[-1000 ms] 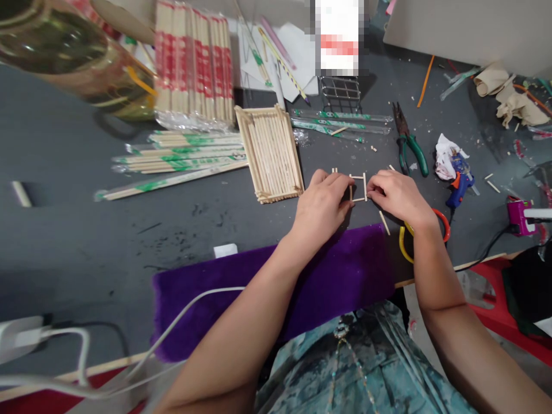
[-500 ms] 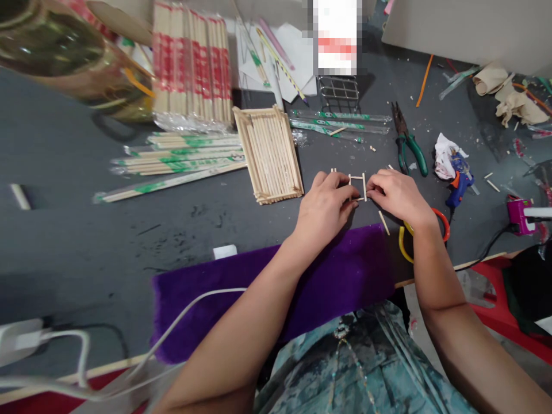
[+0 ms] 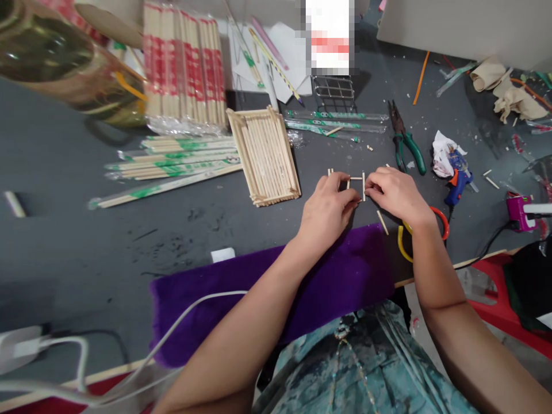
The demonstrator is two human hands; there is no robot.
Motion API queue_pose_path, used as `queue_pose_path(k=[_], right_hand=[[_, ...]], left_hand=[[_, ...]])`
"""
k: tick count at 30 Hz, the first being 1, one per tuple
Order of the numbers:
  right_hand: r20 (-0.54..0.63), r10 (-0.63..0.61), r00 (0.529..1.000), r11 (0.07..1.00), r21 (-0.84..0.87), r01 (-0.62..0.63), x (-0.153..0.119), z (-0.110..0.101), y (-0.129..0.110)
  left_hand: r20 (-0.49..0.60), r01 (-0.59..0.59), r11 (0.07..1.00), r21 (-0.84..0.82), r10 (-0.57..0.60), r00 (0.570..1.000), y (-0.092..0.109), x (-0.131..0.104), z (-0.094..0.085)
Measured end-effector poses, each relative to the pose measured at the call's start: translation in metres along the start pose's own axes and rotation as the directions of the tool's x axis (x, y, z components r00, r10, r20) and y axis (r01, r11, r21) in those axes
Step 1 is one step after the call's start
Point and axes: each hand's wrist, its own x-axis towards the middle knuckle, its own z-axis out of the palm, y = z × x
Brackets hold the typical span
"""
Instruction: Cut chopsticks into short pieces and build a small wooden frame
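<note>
Short wooden sticks form a small square frame on the table between my hands. My left hand is closed at its left side, thumb and fingers gripping the sticks there and covering part of them. The fingers of my right hand are bent together against the upright stick at the right side. Just below my right hand lies a loose short stick. A larger tray of glued sticks rests to the left of my left hand.
Wrapped chopsticks and a bundled pack lie at left. Pliers, a blue glue gun and red-and-yellow scissors handles are near my right hand. A purple cloth covers the front edge; a white cable crosses it.
The view has shifted slightly, so most things sit a little further left. My left thumb and fingers have closed slightly at the frame's left side; my right hand stays at its right stick.
</note>
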Motion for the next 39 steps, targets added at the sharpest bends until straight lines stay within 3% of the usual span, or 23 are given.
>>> queue_pose_path(k=[11,22,39], right_hand=[[0.017,0.000,1.000,1.000,0.007,0.000,0.000,0.000,-0.001],[-0.117,0.045,0.992,0.999,0.004,-0.045,0.001,0.004,0.003],[-0.060,0.036,0.998,0.999,-0.013,-0.037,0.000,0.003,-0.003]], left_hand=[[-0.027,0.006,1.000,-0.015,-0.007,1.000,0.000,0.000,0.004],[0.003,0.030,0.999,-0.037,-0.029,1.000,-0.007,0.000,-0.012],[0.029,0.028,0.999,-0.030,-0.027,0.999,-0.006,0.003,-0.012]])
